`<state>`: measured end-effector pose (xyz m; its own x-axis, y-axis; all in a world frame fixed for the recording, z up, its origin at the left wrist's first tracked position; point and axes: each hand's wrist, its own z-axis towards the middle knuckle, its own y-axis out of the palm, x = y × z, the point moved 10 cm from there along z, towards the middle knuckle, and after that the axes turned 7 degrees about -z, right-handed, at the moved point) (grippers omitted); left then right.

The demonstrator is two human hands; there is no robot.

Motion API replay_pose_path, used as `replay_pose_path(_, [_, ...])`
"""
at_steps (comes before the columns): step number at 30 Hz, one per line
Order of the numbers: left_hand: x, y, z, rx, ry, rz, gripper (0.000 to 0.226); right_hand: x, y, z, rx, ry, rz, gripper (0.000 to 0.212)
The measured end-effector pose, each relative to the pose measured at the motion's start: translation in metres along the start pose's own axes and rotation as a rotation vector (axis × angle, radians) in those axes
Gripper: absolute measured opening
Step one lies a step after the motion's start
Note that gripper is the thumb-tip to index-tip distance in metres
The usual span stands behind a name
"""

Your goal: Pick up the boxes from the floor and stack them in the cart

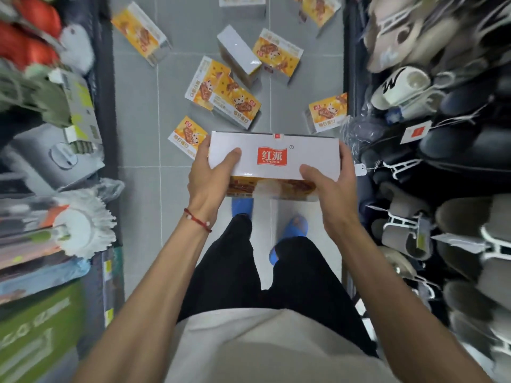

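I hold a white box point(276, 158) with a red logo level in front of me, above my blue sandals. My left hand point(210, 172) grips its left end, thumb on top. My right hand point(331, 186) grips its right end, thumb on top. Several orange and white boxes lie scattered on the grey tiled floor ahead: one just behind the held box point(185, 135), a pair overlapping in the middle point(221, 92), one by the right shelf point(327, 111), one at the far left point(141, 33). No cart is in view.
The aisle is narrow. A shelf with mop heads point(83, 222) and packaged goods lines the left side. Racks of slippers point(431, 161) with hanging tags line the right. More boxes point(276, 55) lie further up the aisle.
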<state>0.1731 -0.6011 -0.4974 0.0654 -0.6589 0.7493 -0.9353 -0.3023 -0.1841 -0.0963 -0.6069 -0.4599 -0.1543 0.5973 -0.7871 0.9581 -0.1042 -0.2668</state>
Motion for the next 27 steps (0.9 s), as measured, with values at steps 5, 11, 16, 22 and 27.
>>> replay_pose_path(5, [0.008,-0.026,-0.05,0.148,0.054,-0.026,0.066,-0.027,0.004,-0.028,-0.112,-0.092,-0.041,0.083])
replay_pose_path(11, [-0.009,-0.044,-0.117,0.319,0.089,-0.182,0.067,-0.037,0.001,-0.05,-0.273,-0.147,-0.077,0.057])
replay_pose_path(16, [-0.053,-0.066,-0.178,0.449,0.062,-0.347,0.066,-0.04,0.01,-0.081,-0.396,-0.208,-0.129,0.073])
replay_pose_path(22, [-0.117,-0.111,-0.268,0.665,0.037,-0.52,0.062,-0.027,0.052,-0.153,-0.622,-0.286,-0.265,0.081])
replay_pose_path(27, [-0.18,-0.159,-0.357,0.844,0.045,-0.664,0.048,0.008,0.096,-0.244,-0.817,-0.37,-0.394,0.083])
